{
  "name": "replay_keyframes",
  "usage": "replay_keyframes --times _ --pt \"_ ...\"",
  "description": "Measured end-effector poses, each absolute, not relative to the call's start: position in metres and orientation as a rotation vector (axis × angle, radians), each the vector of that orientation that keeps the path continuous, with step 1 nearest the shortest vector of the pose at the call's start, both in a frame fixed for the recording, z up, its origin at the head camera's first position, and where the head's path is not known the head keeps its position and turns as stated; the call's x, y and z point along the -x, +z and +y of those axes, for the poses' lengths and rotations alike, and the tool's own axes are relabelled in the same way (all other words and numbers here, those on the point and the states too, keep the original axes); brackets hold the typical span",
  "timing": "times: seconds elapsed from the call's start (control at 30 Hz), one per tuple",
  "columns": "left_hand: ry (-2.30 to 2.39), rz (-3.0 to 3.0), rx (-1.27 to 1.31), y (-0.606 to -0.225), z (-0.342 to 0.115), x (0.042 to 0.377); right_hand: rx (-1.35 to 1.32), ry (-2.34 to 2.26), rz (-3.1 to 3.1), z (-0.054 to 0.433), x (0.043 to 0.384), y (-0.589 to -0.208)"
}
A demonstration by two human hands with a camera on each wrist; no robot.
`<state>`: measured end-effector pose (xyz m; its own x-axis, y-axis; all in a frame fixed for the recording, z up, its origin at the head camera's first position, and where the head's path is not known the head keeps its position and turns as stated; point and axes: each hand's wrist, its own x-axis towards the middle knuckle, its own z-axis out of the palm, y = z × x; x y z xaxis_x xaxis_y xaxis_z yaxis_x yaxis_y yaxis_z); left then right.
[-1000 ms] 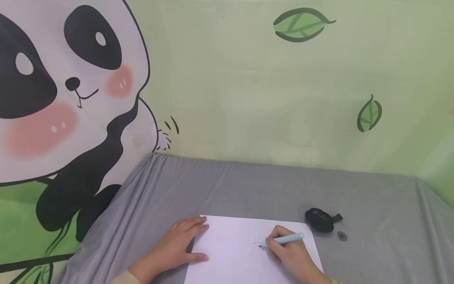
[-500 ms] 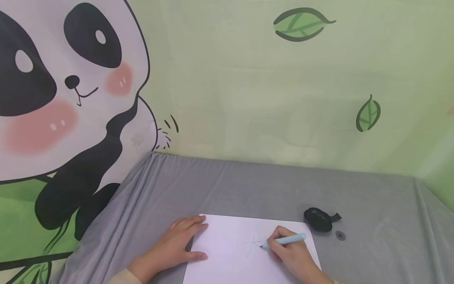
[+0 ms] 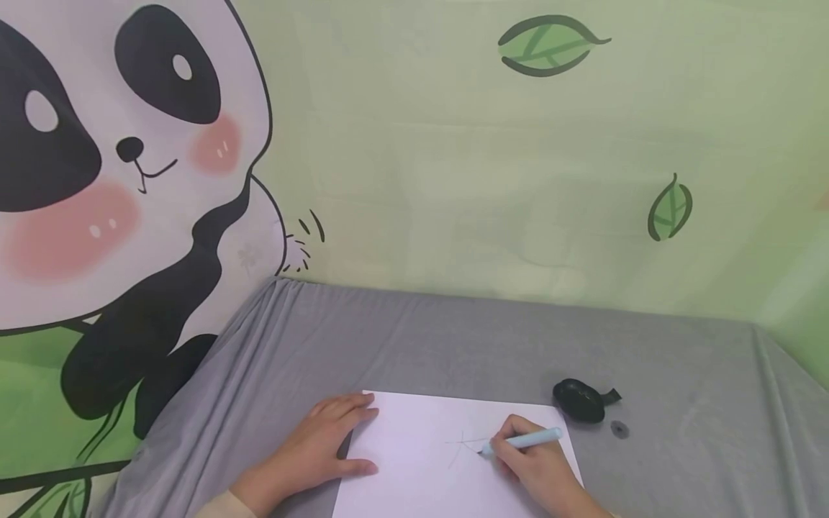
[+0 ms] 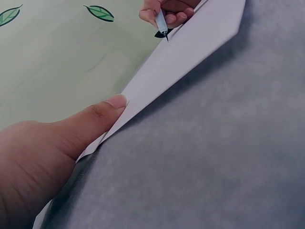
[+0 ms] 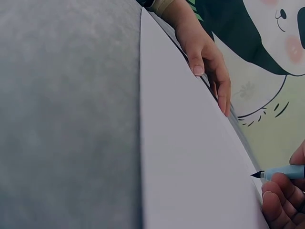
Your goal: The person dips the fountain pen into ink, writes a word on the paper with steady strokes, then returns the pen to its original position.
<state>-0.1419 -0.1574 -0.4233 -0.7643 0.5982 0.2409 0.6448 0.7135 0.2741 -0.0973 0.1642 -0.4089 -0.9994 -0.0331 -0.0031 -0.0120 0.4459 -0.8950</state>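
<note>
A sheet of white paper [image 3: 401, 482] lies on the grey cloth, with a few thin lines crossing like part of a star near its middle. My left hand [image 3: 324, 446] rests along its left edge, fingers fairly straight and thumb apart on the sheet; in the left wrist view the thumb [image 4: 102, 117] presses the edge. A light blue pen [image 3: 527, 437] with a dark pointed tip is pinched in my right hand [image 3: 540, 471]. Its tip meets the paper at the right end of a line. In the right wrist view only some fingers [image 5: 281, 195] and the pen's front show.
A black rounded object [image 3: 578, 401] with a short tab lies just past the paper's upper right corner. Beside it is a small dark grey disc [image 3: 619, 429]. Grey cloth [image 3: 453, 338] runs back to a wall hanging with a panda and leaves [image 3: 544, 47].
The right hand and pen have moved slightly right and down, lengthening a slanting line on the paper. The left hand stays in place on the sheet.
</note>
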Motion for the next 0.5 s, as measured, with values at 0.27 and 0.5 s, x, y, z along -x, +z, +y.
replay_keyframes --times 0.27,0.5 --pt "-0.532 -2.796 1.003 -0.4229 -0.1569 0.1422 -0.003 -1.602 2.664 0.1661 0.0965 -0.408" --pt "-0.533 -2.792 1.008 -0.4223 -0.1574 0.1418 -0.006 -1.582 2.676 0.1681 0.0958 -0.4074"
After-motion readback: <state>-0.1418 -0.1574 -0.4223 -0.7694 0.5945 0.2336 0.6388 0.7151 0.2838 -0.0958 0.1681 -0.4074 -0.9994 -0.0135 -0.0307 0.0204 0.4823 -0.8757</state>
